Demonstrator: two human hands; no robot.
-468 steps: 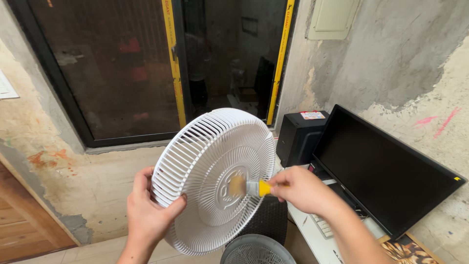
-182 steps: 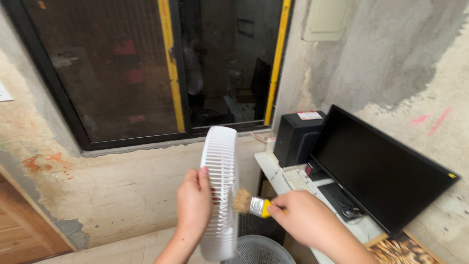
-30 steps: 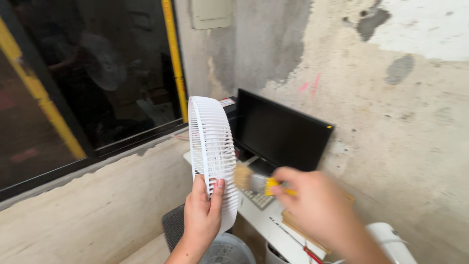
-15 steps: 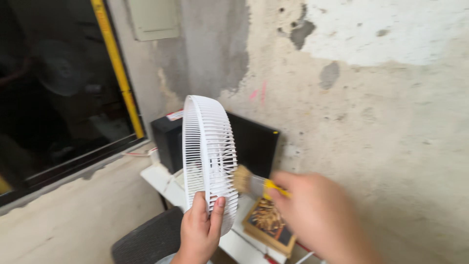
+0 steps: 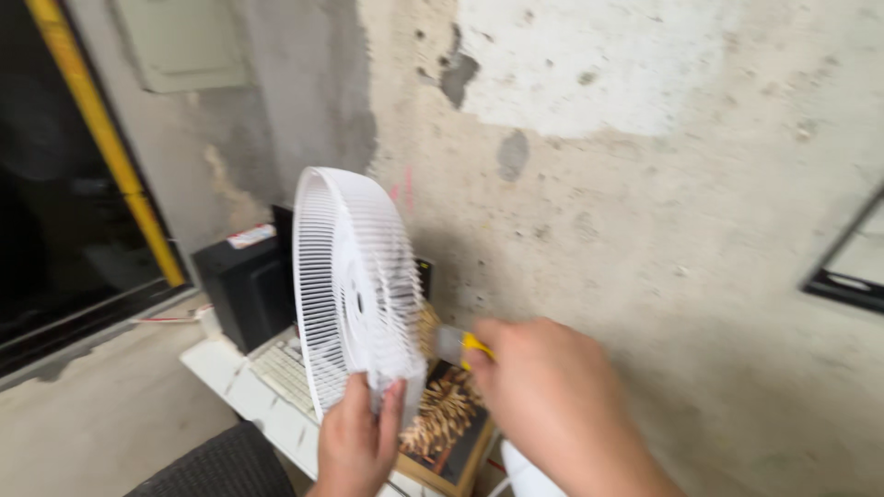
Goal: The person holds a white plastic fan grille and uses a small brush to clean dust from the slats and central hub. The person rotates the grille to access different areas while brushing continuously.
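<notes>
Fan grille: white, held upright and edge-on at its lower rim by the left hand. Brush: gripped by the right hand, bristles against the grille's right face.

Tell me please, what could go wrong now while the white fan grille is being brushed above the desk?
1. The left hand pinches the white fan grille only at its lower rim, so a push from the brush in the right hand might twist it loose.
2. The keyboard and the black box sit on the desk just below, so brushed-off dust may settle on them.
</notes>
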